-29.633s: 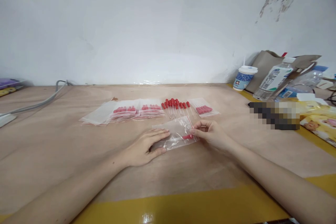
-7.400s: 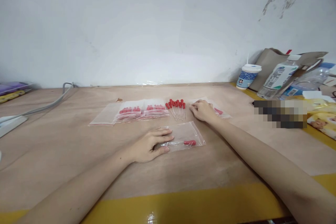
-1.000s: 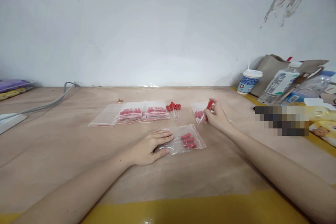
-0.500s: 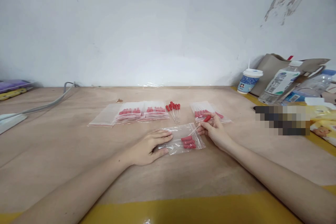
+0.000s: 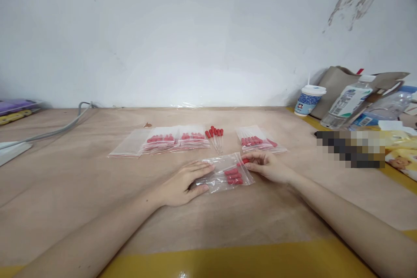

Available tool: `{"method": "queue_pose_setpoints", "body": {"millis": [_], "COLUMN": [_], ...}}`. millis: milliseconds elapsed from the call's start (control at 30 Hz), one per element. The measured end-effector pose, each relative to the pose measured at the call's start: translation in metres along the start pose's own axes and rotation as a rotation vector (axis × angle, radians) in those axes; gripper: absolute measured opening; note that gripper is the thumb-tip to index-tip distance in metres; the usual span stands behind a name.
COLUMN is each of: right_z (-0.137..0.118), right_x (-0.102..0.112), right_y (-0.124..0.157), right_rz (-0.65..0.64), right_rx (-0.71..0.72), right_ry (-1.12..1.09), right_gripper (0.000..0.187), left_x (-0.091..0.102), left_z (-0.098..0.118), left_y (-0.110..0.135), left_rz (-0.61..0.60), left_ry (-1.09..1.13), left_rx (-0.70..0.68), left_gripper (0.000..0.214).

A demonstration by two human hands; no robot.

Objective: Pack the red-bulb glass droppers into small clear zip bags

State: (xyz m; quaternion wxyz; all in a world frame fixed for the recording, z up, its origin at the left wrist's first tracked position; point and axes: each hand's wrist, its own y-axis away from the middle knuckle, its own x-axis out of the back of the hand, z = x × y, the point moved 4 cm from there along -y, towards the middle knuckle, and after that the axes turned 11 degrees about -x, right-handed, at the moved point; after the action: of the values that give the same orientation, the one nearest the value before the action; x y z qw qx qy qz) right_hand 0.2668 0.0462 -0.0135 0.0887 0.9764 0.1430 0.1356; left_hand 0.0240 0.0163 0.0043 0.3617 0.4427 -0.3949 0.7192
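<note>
1. The clear bag [image 5: 219,163] lies on the counter [image 5: 208,221], at centre, with three red-bulbed droppers [image 5: 233,176] inside.
2. At the bag's two o'clock, the right hand [image 5: 269,167] has thumb and fingers closed in a pinch on another dropper [image 5: 245,161], its bulb at the bag's edge; its stem is hard to make out.
3. At nine o'clock, the left hand [image 5: 183,185] rests palm down, thumb spread wide from the fingers, their tips on the bag, gripping nothing.
4. Loose droppers [image 5: 215,132] fan out at twelve o'clock.
5. A filled bag [image 5: 251,140] lies at one o'clock; stacked filled bags [image 5: 162,138] at ten.
</note>
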Motion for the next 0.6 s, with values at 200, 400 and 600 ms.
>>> {"method": "queue_pose_setpoints", "body": {"millis": [200,400,600], "right_z": [0.001,0.001,-0.006], "right_x": [-0.003,-0.005,-0.02], "right_y": [-0.013,-0.017,-0.01], "right_rz": [0.107,0.176,0.036], "right_rx": [0.058,0.082,0.104], "right_ry": [0.079,0.119,0.115], "right_gripper": [0.024,0.021,0.022], "left_x": [-0.001,0.0,-0.001], "left_z": [0.0,0.001,-0.001], "left_y": [0.0,-0.001,-0.001], "left_rz": [0.004,0.007,0.018], "left_ry": [-0.009,-0.002,0.007], "left_rx": [-0.002,-0.005,-0.013], "left_gripper": [0.049,0.049,0.048]}}
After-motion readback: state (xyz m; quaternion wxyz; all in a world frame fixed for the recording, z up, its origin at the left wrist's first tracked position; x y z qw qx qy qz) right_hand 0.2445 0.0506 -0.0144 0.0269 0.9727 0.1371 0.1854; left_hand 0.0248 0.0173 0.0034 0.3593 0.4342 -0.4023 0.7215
